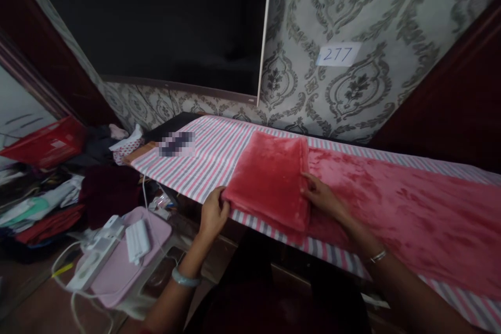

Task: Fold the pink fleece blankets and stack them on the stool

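Observation:
A red plush blanket [270, 177] lies partly folded on a striped cloth [195, 159] that covers a long table. Its left end is doubled over into a thick, squarish stack, while the rest stretches flat to the right. My left hand [214, 214] is closed on the stack's front left corner, thumb toward me. At the stack's right edge, the fingers of my right hand [324, 197] are bent and grip the fold. Some of those fingertips are hidden by the fabric.
A large dark television [156, 21] hangs above the table. To the left, a pink stool [133, 255] bears a power strip [96, 255] and a white power bank [138, 240], with cables trailing. Heaped clothes [47, 203] and a red basket [47, 141] are beyond.

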The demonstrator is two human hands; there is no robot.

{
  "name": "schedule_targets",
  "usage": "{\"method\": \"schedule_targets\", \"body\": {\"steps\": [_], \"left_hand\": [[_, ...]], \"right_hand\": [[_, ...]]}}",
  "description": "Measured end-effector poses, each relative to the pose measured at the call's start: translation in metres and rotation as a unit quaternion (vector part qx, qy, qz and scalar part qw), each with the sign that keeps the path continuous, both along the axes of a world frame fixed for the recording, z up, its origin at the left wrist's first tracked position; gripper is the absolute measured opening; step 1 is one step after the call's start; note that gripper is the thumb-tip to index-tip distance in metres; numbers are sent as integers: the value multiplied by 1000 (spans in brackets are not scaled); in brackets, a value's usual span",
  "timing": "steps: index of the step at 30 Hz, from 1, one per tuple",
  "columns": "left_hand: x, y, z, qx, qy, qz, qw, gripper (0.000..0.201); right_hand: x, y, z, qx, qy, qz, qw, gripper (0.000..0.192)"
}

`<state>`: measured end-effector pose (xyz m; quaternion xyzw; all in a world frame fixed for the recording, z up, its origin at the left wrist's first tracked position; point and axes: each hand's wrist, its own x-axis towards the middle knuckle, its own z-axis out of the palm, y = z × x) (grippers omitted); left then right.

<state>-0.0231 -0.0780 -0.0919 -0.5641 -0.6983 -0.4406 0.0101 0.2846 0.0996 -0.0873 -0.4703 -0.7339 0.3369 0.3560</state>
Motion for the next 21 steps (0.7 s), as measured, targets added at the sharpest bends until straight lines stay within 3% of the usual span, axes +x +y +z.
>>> {"method": "schedule_targets", "body": {"steps": [4,6,9,16,21], "left_hand": [[-3,2,0,2,20,10,1000,35],[-4,3,-2,8,18,15,1000,30],[-6,3,-7,26,18,18,999,25],[-10,1,-21,69,59,24,996,25],[-10,-1,-32,16,82,20,996,41]], "right_hand": [[-6,38,40,118,-153,-24,981,21],[-25,61,60,152,-157,-15,976,24],[-69,93,79,143,-157,2,977,33],[-165,151,79,56,-188,56,979,51],[-198,176,75,-20,-222,71,972,34]]}}
